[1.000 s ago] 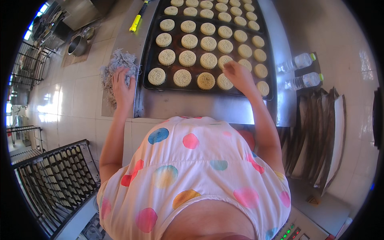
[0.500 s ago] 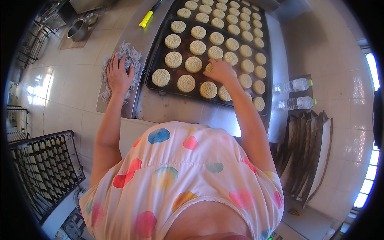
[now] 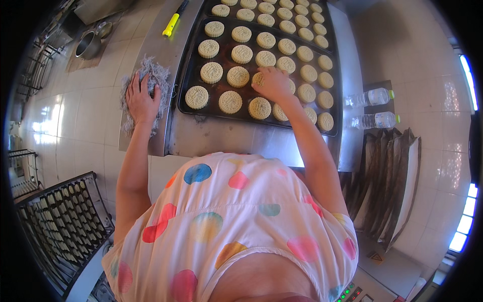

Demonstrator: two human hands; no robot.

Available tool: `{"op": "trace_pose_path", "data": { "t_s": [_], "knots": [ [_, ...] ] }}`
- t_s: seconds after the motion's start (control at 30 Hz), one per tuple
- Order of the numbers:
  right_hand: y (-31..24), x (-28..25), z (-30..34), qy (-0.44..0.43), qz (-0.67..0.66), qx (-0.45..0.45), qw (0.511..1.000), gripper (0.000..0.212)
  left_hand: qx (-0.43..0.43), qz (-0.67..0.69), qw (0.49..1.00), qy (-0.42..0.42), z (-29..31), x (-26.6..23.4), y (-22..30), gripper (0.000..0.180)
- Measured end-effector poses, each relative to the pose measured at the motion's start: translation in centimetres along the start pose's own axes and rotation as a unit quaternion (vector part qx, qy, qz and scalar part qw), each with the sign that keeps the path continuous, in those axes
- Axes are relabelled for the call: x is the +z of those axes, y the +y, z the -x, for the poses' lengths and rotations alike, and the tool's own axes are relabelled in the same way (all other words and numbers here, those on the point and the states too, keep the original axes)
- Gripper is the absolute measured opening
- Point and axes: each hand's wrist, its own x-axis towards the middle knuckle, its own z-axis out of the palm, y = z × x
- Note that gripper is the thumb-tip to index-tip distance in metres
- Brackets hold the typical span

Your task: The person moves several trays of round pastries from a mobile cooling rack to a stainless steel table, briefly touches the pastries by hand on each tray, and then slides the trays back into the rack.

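My left hand [image 3: 142, 105] lies palm down with its fingers spread on a bunched, shaggy grey cloth [image 3: 159, 75] at the left edge of the metal table. My right hand [image 3: 275, 84] reaches over a dark baking tray [image 3: 184, 75] filled with rows of pale, round, pattern-stamped mooncakes [image 3: 230, 102]. Its fingers are bent around one mooncake [image 3: 257, 79] in the middle of the near tray, largely covered by the hand. The cake still sits at tray level. Other mooncakes surround it closely.
A yellow-and-black torch-like tool [image 3: 171, 25] lies left of the trays. Clear plastic bottles [image 3: 370, 97] with green caps stand at the right, above dark stacked sheets [image 3: 385, 186]. A rack of filled trays [image 3: 63, 221] is at lower left. A metal pot [image 3: 88, 45] sits far left.
The view has shifted a little, so trays and table sit slightly higher and farther left. Both hands keep their places, the left on the cloth, the right at the same mooncake.
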Motion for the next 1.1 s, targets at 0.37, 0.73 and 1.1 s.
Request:
{"op": "trace_pose_path", "data": {
  "t_s": [0.37, 0.73, 1.1],
  "knots": [
    [10.2, -2.2, -3.5, -0.042, -0.016, 0.154, 0.987, 0.053, 0.006, -0.012, 1.0, -0.006, -0.9, 0.5, -0.4, 0.04],
    [9.7, -0.9, -9.1, -0.186, 0.033, 0.088, 0.978, 0.07, 0.005, -0.02, 1.0, -0.016, -2.2, 1.0, -0.7, 0.039],
    [11.6, -0.3, -10.6, -0.175, 0.063, 0.005, 0.983, 0.062, 0.006, -0.03, 0.999, -0.039, -3.7, 1.0, -0.5, 0.04]
  ]
}}
